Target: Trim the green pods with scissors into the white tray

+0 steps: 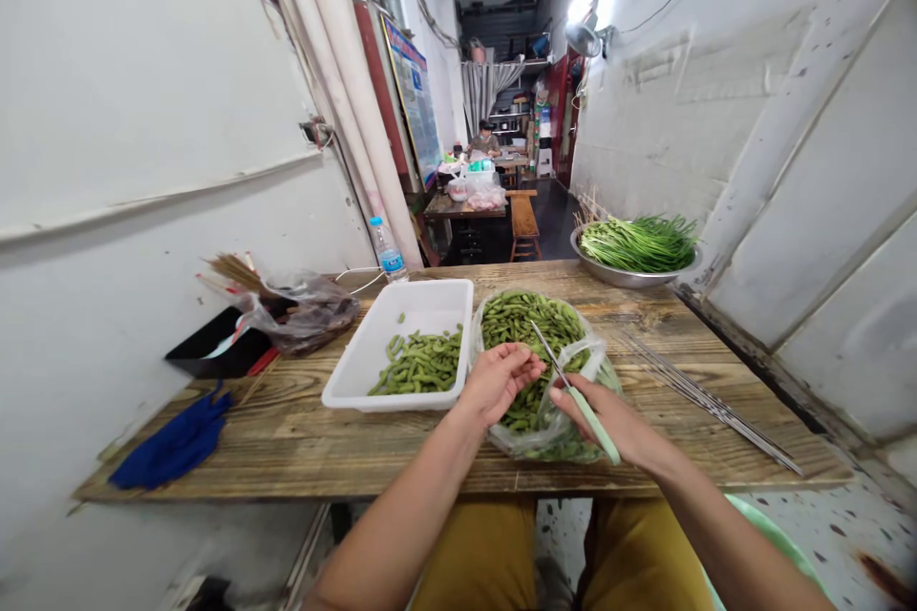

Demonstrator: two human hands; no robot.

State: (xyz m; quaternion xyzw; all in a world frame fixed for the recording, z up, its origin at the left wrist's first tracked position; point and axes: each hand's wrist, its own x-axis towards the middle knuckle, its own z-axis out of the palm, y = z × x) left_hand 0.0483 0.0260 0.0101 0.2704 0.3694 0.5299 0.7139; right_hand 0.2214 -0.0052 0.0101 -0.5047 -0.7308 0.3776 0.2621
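My left hand is over the near left part of a clear plastic bag full of green soybean pods. Its thumb and fingers are pinched together; whatever they hold is too small to make out. In my right hand, above the bag's right side, is a pair of scissors with light green handles. Their narrow metal blades point up and left, past the left fingertips. Left of the bag stands a white plastic tub, with more loose pods lying in its right part.
Metal skewers lie on the wooden table at right. A steel bowl of green stalks stands back right. At left are a blue cloth, a black box and a water bottle. A person sits far behind.
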